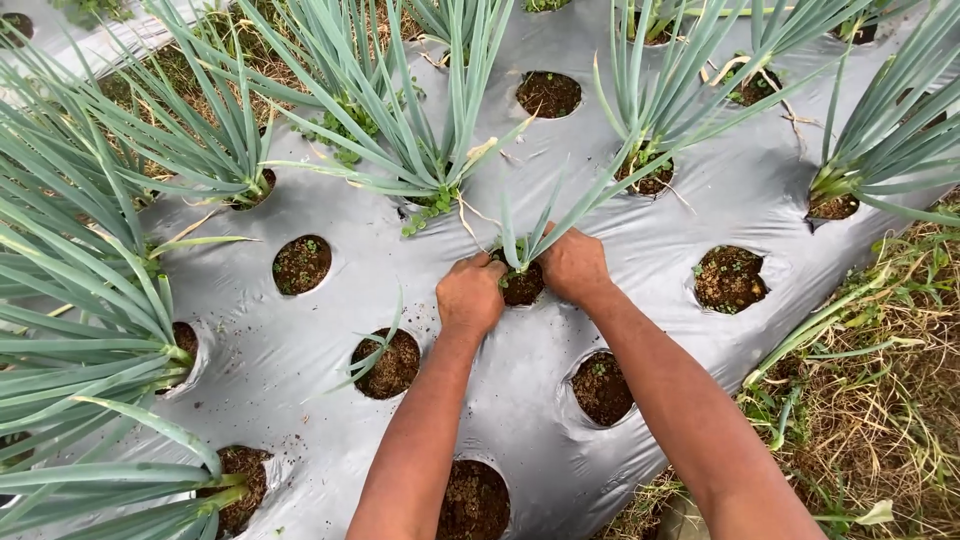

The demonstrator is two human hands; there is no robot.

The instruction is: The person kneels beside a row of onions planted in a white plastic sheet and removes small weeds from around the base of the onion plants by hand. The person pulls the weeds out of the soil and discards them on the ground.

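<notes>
Both hands press down at one planting hole [522, 287] in the silver plastic mulch sheet [300, 330], with a small green onion seedling [527, 240] rising between them. The left hand [470, 296] is curled into a loose fist at the hole's left edge, knuckles up. The right hand [573, 265] is bunched against the seedling's base from the right, touching it. Whether either hand actually clamps the stem cannot be told: the fingertips are hidden in the soil and behind the knuckles. The seedling's roots are out of sight. Taller green onion plants [430, 150] stand in neighbouring holes, some cut off by the frame edges.
</notes>
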